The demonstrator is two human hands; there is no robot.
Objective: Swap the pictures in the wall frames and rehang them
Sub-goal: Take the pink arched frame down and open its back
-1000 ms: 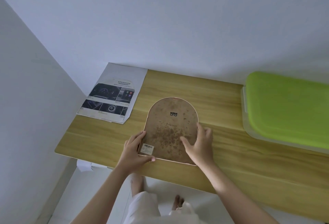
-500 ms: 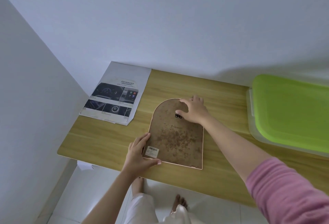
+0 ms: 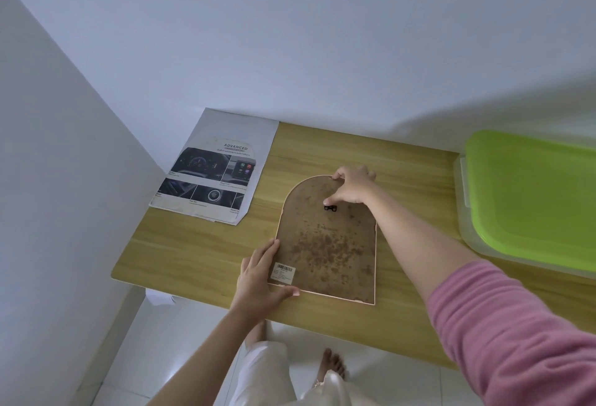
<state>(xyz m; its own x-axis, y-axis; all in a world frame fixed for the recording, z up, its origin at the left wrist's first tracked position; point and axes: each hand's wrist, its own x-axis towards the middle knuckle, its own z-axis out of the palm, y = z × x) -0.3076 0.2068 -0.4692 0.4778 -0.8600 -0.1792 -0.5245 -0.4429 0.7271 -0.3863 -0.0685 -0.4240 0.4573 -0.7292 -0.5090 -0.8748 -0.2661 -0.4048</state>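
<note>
An arch-topped picture frame (image 3: pixel 329 244) lies face down on the wooden table (image 3: pixel 200 254), its stained brown backing up, with a small black hanger (image 3: pixel 330 208) near the top and a barcode sticker (image 3: pixel 283 272) at the lower left. My left hand (image 3: pixel 261 279) holds the frame's lower left corner, thumb on the bottom edge, fingers along the left side. My right hand (image 3: pixel 350 186) grips the arched top edge, thumb down on the backing just above the hanger. A printed car brochure sheet (image 3: pixel 219 173) lies at the table's back left.
A clear plastic box with a green lid (image 3: pixel 532 192) sits on the table at the right. White walls close the back and left. The table's front edge runs just below the frame; my feet and the tiled floor (image 3: pixel 180 341) show beneath it.
My right hand left the frame's lower right side, reached to the arched top and now grips that edge. My left hand stayed at the lower left corner. The frame has barely shifted.
</note>
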